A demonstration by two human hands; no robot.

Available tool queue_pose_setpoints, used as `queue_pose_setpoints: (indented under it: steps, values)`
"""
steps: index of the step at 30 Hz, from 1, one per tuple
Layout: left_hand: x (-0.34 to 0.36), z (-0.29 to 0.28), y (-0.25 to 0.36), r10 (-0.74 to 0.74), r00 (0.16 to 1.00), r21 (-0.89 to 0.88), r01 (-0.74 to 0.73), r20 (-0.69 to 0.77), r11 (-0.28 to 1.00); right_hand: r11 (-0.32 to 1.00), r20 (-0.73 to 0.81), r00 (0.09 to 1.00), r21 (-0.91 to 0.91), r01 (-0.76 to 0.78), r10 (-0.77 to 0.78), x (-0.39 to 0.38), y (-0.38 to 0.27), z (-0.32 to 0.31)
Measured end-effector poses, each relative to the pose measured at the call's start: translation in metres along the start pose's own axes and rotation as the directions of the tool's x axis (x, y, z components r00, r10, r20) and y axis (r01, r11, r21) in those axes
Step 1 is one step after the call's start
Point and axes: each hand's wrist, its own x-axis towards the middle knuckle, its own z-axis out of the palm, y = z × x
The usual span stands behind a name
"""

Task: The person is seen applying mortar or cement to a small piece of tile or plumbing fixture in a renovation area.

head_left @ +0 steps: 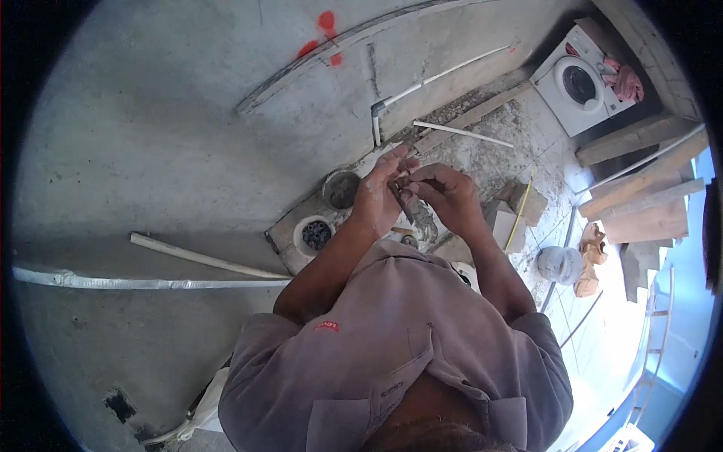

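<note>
Both my hands meet in front of my chest. My left hand [379,190] has its fingers curled, palm turned inward, around a narrow dark piece [404,205] whose kind I cannot make out. My right hand [450,197] is closed in a pinch at the same spot, its fingertips against the upper part of that piece. Grey dust or mortar coats the fingers. Beside my left wrist stand a dark bucket [341,189] with grey stuff in it and a white bucket [313,235] holding small dark pieces.
A white pipe with a grey elbow [378,108] runs along the wall. Another white pipe [463,134] lies on the rubble-strewn floor. Right of me are blocks [526,202], a yellow measuring tape [520,212], a clear tub [559,265] and wooden boards [640,192]. A washing machine [576,81] stands farther back.
</note>
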Motion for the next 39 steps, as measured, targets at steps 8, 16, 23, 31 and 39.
queue_pose_setpoints:
  steps: [8, 16, 23, 31, 39]
  values:
    - [0.001, -0.022, 0.010, 0.209, 0.978, 0.012, -0.209, 0.010, 0.978, 0.991, -0.142, 0.982, 0.033, 0.130, -0.124, 0.008, 0.001, 0.035]
    - [0.000, -0.019, 0.013, 0.455, 0.889, 0.000, -0.455, -0.052, 0.890, 0.995, -0.156, 0.986, 0.076, 0.062, -0.050, 0.013, 0.000, 0.061]
    - [-0.011, -0.017, 0.015, 0.438, 0.896, -0.014, -0.439, 0.075, 0.899, 0.852, -0.150, 0.963, 0.510, -0.119, 0.224, 0.017, 0.001, 0.054]
    - [-0.012, -0.039, 0.009, 0.322, 0.931, 0.375, -0.364, 0.170, 0.853, 0.835, -0.155, 0.963, 0.540, -0.104, 0.220, 0.014, -0.014, 0.053]
    - [-0.008, -0.045, 0.016, 0.296, 0.923, 0.578, -0.385, 0.247, 0.719, 0.990, -0.058, 0.995, 0.110, 0.089, -0.083, 0.017, 0.004, 0.031]
